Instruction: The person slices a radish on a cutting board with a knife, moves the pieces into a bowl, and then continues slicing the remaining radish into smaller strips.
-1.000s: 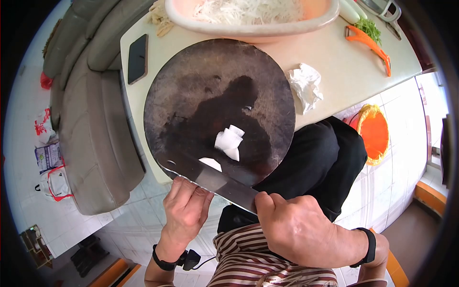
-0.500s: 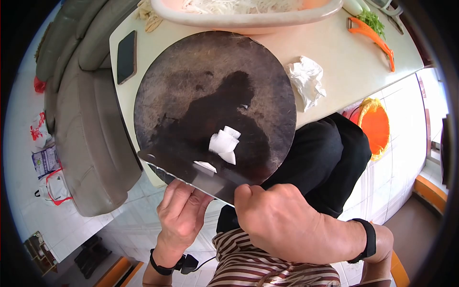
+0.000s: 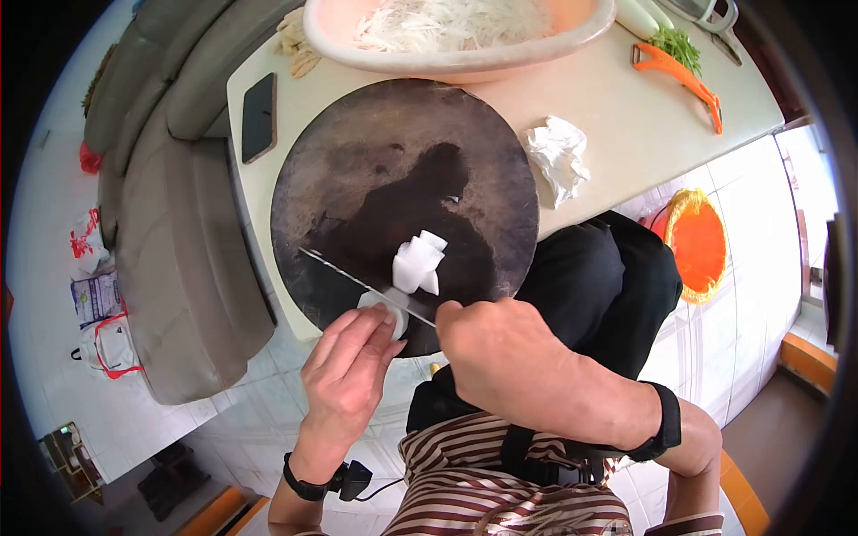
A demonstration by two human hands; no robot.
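Note:
My right hand (image 3: 500,353) is wrapped around the handle of a kitchen knife (image 3: 361,282), seen nearly along its edge, with the blade standing over the chopping board's lower part. Fingers of my left hand (image 3: 347,362) press on a pale piece of white radish (image 3: 399,323) at the near edge of the round, dark chopping board (image 3: 357,134). The blade is right beside that piece; whether it touches is hard to see. Just beyond the knife lie a few white radish slices (image 3: 416,263), overlapping in a small pile. A dark wet patch spreads across the board.
Behind the board stands a pink basin (image 3: 465,61) of white shreds. An orange peeler (image 3: 679,73), greens (image 3: 677,49) and whole white radishes (image 3: 636,18) lie at the right. A crumpled tissue (image 3: 559,159) and a phone (image 3: 259,118) flank the board. An orange-lined bin (image 3: 697,246) stands on the floor.
The knife has turned from lying tilted, its flat side showing, to nearly upright. My left hand has come from beneath the blade onto the board's edge, and the radish piece now shows under its fingers.

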